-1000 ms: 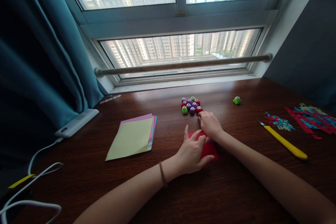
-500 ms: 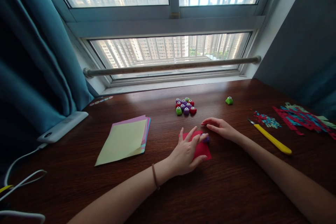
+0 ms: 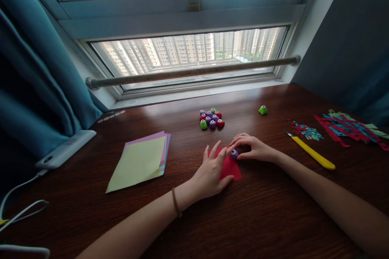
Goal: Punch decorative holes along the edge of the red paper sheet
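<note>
Because the red paper sheet is thin and limp, it would slide or buckle on the polished wooden desk unless pinned, and that is how it lies: the left hand rests open and flat on it, fingers spread, pressing it down near the desk's middle. At the sheet's far edge sits a small purple paper punch, which the right hand grips between fingertips and thumb. The punch looks like hard, light plastic, rigid enough to squeeze firmly, and is best taken by its sides with a finger free to press on top. Beyond the hands stands a cluster of punches, with a lone green punch to the right, a yellow craft knife near the right forearm, and a stack of coloured paper to the left.
</note>
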`<act>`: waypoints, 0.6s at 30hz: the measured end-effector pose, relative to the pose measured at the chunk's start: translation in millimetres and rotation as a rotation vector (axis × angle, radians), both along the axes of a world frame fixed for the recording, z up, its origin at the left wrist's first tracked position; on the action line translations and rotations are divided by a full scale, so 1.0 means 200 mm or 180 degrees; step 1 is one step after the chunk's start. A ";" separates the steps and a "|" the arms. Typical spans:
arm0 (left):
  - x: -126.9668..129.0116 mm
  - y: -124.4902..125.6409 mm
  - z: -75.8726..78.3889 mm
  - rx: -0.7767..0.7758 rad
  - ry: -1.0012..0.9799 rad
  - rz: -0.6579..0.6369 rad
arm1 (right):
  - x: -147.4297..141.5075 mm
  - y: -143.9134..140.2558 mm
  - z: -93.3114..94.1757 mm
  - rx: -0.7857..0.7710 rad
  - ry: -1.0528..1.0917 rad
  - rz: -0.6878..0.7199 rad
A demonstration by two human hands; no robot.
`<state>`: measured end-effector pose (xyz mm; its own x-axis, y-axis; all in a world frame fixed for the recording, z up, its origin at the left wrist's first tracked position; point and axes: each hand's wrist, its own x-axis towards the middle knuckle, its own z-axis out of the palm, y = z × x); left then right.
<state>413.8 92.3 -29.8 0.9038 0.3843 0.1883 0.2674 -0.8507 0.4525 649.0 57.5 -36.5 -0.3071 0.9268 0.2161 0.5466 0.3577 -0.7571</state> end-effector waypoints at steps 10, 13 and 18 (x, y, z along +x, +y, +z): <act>0.00 0.00 0.01 -0.0123 0.0032 0.0060 | 0.18 0.04 -0.03 -0.0069 0.0425 -0.0867; 0.00 0.00 0.01 -0.0147 0.0049 0.0051 | 0.32 0.07 -0.10 0.0106 0.0488 -0.1638; 0.00 0.00 0.01 -0.0152 0.0076 0.0037 | 0.48 0.09 -0.18 0.0412 0.0294 -0.2841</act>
